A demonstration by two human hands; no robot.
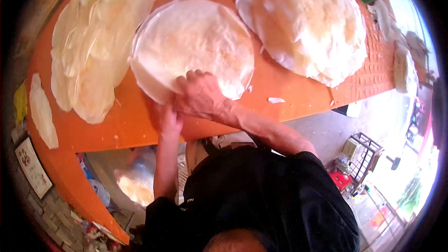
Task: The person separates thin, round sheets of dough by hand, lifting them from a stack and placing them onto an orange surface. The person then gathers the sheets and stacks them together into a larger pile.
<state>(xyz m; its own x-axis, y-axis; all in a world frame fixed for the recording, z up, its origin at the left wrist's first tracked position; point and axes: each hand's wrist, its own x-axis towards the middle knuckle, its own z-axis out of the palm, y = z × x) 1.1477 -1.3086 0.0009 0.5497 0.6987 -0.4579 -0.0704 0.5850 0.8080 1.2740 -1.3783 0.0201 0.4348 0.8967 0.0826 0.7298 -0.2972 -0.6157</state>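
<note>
A round stack of thin, pale sheets [191, 42] lies on the orange table [266, 95]. At its near edge, my right hand [199, 94] is closed, its fingers curled over the lower part of the stack; what they grip is hidden. My left hand [169, 115] is just below and to the left, against the right one at the near rim. Its fingers are covered by the right hand and the edge, so their hold cannot be seen.
Larger piles of similar sheets lie left [91, 51] and right [308, 23] of the stack. A narrow folded piece [43, 112] is at the far left, and a small scrap [276, 100] lies nearer right. A metal rack [366, 156] stands on the floor.
</note>
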